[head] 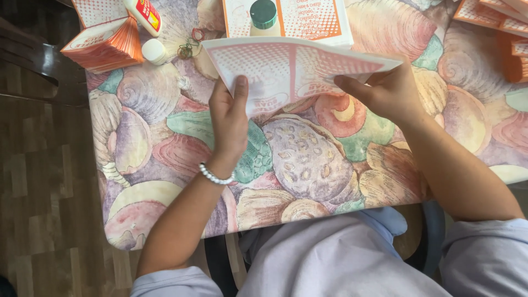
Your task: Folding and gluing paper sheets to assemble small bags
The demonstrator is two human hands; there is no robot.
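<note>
Both hands grip a flat orange-and-white printed card sheet (291,69) just above the counter (308,159): the left hand (228,118) pinches its near edge, the right hand (385,91) its right side, keeping it bowed along a crease.

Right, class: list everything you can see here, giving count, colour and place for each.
sheet: one, orange and white, held above the table
table: one, pastel shell-pattern cover, centre
stack: one, orange and white, top left
glue bottle: one, white with red label, top left
cap: one, white, beside the stack
green-capped bottle: one, top centre
more sheets: several, orange, top right
bracelet: one, pearl white, left wrist
left hand: grips the sheet
right hand: grips the sheet
</note>
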